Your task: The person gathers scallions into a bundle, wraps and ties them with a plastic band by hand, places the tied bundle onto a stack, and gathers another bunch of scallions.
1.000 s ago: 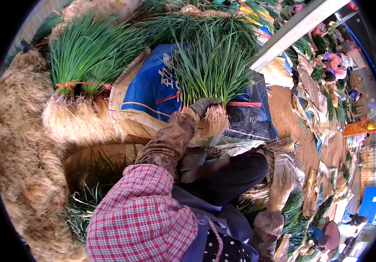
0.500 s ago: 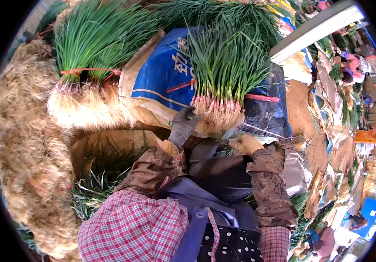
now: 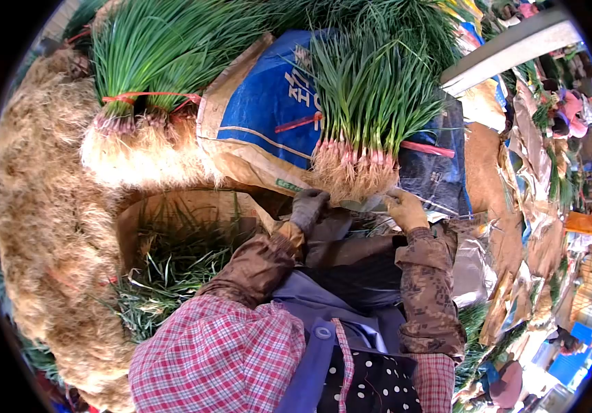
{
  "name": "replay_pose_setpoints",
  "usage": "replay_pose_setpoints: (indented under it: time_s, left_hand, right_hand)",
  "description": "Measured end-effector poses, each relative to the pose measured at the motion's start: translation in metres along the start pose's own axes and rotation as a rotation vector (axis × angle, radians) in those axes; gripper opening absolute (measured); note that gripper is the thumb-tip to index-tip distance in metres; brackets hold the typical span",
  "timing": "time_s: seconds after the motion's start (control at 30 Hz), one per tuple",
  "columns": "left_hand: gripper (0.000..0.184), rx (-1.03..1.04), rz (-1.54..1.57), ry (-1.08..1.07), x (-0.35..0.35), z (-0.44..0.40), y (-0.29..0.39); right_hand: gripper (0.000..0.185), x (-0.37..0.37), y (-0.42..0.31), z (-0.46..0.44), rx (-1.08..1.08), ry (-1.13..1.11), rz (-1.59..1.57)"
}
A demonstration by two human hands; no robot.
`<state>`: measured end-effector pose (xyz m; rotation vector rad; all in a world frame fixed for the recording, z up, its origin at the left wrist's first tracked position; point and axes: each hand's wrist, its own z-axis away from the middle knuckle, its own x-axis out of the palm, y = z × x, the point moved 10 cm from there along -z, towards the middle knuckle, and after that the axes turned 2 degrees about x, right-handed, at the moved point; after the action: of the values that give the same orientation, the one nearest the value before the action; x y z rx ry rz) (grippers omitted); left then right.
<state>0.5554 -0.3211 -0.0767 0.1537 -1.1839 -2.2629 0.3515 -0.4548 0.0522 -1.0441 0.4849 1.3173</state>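
A spread of green onions lies on a blue and tan sack, its pale pink bases and stringy roots facing me. My left hand, in a grey glove, is closed at the sack's near edge, just left of the roots. My right hand, in a tan glove, is closed near the same edge, at the right of the roots. What the fingers of either hand hold is hidden. A red tie lies flat on the sack, partly under the onions, one end showing on either side.
Bundled onions with a red tie stand at the back left. A tall heap of dry roots fills the left side. Loose green leaves lie below the bundles. A pale beam juts in at upper right. Other people work at far right.
My left hand has come down from beside the roots to the sack's near edge, its fingers now curled. My right hand has moved up to that edge. The onions remain on the sack.
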Motion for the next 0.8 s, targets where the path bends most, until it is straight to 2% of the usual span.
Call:
replay_pose_setpoints:
  time_s: [0.03, 0.13, 0.23, 0.27, 0.37, 0.4, 0.5, 0.57, 0.6, 0.67, 0.77, 0.8]
  left_hand:
    - [0.025, 0.056, -0.1, 0.04, -0.015, 0.009, 0.005]
    - [0.025, -0.101, -0.072, 0.042, -0.046, 0.017, -0.037]
    - [0.031, 0.145, -0.707, -0.038, -0.06, 0.022, -0.031]
    - [0.034, 0.051, -0.962, -0.254, -0.055, 0.024, -0.044]
    - [0.042, 0.193, -1.24, -0.39, -0.036, 0.043, -0.006]
    - [0.052, 0.189, -1.141, -0.357, -0.03, 0.04, 0.009]
    - [0.059, 0.302, -0.666, -0.161, -0.006, 0.034, 0.078]
    - [0.081, 0.523, -0.957, -0.001, 0.018, 0.028, 0.127]
    - [0.087, 0.579, -1.006, 0.071, 0.028, 0.019, 0.136]
    - [0.099, 0.696, -1.095, 0.224, 0.045, -0.008, 0.141]
    - [0.107, 0.508, -0.976, 0.244, 0.047, -0.059, 0.125]
    - [0.108, 0.501, -0.794, 0.18, 0.047, -0.069, 0.125]
  right_hand:
    - [0.036, -0.001, 0.004, -0.003, -0.012, 0.013, 0.002]
    - [0.036, -0.003, 0.01, -0.008, -0.031, 0.032, -0.029]
    - [0.036, 0.001, 0.01, -0.003, -0.022, 0.031, 0.041]
    - [0.04, 0.002, 0.01, -0.004, -0.012, -0.005, 0.106]
    - [0.045, -0.014, 0.04, -0.013, 0.175, 0.149, -0.139]
    - [0.055, -0.026, 0.046, -0.018, 0.124, 0.322, -0.269]
    - [0.055, -0.027, 0.087, -0.047, 0.119, 0.593, -0.836]
    - [0.049, -0.007, 0.098, -0.061, 0.231, 0.711, -1.087]
    - [0.05, 0.011, 0.108, -0.078, 0.193, 0.785, -1.04]
    - [0.053, 0.024, 0.103, -0.088, 0.184, 0.825, -1.066]
    - [0.058, 0.041, 0.089, -0.093, 0.253, 0.7, -1.247]
    - [0.058, 0.049, 0.084, -0.101, 0.256, 0.639, -1.277]
